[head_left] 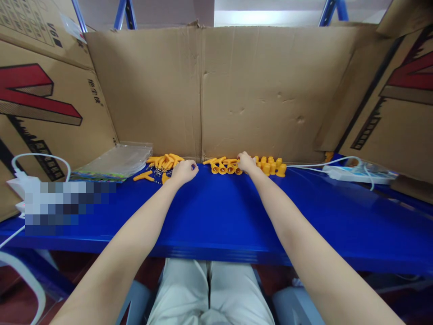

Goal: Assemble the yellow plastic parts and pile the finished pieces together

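- Your left hand [184, 171] rests on the blue surface [219, 216] with its fingers curled under. I cannot tell if anything is inside it.
- Just beyond its knuckles, touching or nearly so, is a loose pile [164, 161] of orange pieces, some with small metal rings.
- Your right hand [246, 162] lies palm down, fingers bent onto the row [221, 167] of orange pieces. Whether it pinches one or only touches them is hidden.
- Just right of that hand stands a cluster [272, 166] of the same pieces, upright and close together.
- By my judgement, the cluster looks set in order and the row is under your fingers. The pile lies jumbled, so a fair share seems untouched.
- Left of the pile lies a stack of clear sleeves [117, 161], and further left a white charger [20, 187] with its cable.
- Far right sits a power strip [352, 174].
- A cardboard wall [237, 90] closes off the back.
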`<action>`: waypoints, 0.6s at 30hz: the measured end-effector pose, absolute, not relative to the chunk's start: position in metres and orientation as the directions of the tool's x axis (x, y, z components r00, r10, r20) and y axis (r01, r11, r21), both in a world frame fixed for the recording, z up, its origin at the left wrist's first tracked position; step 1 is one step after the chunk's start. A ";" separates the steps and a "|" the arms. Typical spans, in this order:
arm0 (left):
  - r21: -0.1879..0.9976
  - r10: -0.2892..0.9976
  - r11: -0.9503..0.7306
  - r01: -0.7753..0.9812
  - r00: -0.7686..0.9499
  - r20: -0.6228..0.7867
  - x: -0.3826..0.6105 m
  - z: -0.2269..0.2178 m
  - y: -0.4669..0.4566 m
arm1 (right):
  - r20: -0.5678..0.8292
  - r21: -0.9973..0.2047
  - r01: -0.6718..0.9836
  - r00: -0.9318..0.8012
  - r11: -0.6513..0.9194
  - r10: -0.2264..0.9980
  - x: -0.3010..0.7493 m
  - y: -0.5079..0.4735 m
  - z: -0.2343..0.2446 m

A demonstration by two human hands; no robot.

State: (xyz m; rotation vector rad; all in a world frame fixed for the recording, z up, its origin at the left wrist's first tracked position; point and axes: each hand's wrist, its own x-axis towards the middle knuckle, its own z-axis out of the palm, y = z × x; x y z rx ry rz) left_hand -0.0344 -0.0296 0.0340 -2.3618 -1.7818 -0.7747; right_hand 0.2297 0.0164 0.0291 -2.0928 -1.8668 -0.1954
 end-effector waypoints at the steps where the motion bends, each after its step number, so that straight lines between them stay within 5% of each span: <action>1: 0.231 0.878 -0.318 0.920 0.194 0.438 -0.034 0.034 -0.030 | 0.303 -0.160 0.982 0.144 -0.099 0.942 0.230 0.017 0.029; 5: 0.225 0.877 -0.319 0.921 0.196 0.438 -0.034 0.034 -0.030 | 0.264 -0.196 0.973 0.171 -0.120 0.949 0.233 0.017 0.031; 9: 0.188 0.879 -0.317 0.930 0.213 0.427 -0.035 0.036 -0.030 | 0.379 -0.174 0.981 0.144 -0.082 0.914 0.231 0.007 0.042; 13: 0.099 0.903 -0.242 0.965 0.187 0.388 -0.037 0.040 -0.031 | 0.490 -0.078 0.997 0.061 -0.026 0.870 0.228 -0.004 0.061; 18: -0.061 0.930 -0.150 0.987 0.162 0.330 -0.042 0.041 -0.030 | 0.432 -0.110 0.994 0.039 0.009 0.901 0.231 -0.013 0.072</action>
